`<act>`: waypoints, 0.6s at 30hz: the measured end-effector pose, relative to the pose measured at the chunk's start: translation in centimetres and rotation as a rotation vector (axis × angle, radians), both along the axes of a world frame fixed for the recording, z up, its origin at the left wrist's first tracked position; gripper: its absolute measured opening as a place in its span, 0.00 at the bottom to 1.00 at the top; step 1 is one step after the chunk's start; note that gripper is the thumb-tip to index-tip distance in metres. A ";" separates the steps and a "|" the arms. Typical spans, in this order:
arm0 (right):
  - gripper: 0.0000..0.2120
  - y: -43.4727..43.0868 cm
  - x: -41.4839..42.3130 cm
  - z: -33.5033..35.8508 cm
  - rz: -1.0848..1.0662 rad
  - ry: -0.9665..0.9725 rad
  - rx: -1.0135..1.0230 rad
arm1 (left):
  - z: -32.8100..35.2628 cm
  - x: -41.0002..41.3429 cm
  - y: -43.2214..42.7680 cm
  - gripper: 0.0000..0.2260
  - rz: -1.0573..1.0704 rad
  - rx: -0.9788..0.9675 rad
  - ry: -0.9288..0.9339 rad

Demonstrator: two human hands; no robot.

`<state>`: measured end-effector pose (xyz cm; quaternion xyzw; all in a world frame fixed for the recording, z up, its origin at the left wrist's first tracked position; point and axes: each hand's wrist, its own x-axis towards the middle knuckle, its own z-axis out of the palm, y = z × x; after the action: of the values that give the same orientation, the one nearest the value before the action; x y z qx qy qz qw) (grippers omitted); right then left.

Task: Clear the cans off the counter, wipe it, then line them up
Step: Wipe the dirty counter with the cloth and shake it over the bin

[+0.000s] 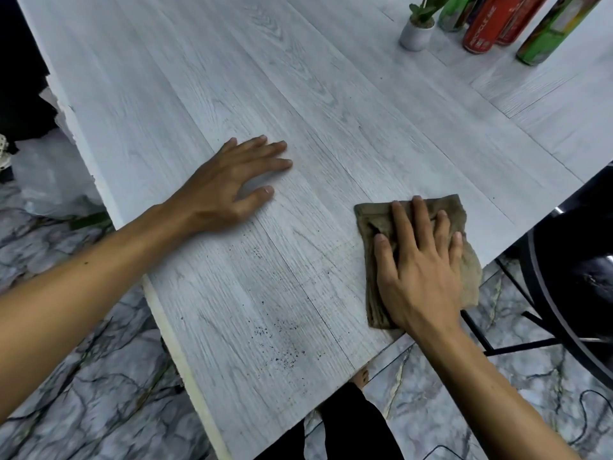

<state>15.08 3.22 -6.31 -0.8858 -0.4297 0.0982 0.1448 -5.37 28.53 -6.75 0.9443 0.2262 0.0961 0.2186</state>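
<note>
A brown cloth [378,214] lies flat on the pale wood-grain counter [199,94], near its right edge. My right hand [418,270] presses down on the cloth with straight, spread fingers. My left hand [232,187] rests flat on the bare counter to the left, fingers spread, holding nothing. Several cans stand at the far right: a red can [484,24], a second red can [517,18] behind it, a green can [550,31] and another green can [454,11]. Dark specks [275,346] dot the counter near its front edge.
A small white pot with a green plant [416,31] stands just left of the cans. A black metal chair [564,277] sits at the right beside the counter. Marble-patterned floor [99,376] lies below, with a plastic bag [49,180] at the left.
</note>
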 end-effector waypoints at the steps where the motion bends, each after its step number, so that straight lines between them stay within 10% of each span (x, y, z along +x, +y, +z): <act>1: 0.31 0.2 0.0 0.0 0.006 0.005 0.002 | 0.1 -0.2 -0.1 0.23 0.001 0.000 0.001; 18: 0.26 3.9 -3.9 0.5 0.222 0.088 0.042 | 1.0 -2.8 -1.2 0.22 0.036 -0.021 0.029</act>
<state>11.15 7.10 -5.77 -0.8246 -0.5201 0.1435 0.1702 -8.13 27.32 -5.72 0.9390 0.2474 0.0841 0.2236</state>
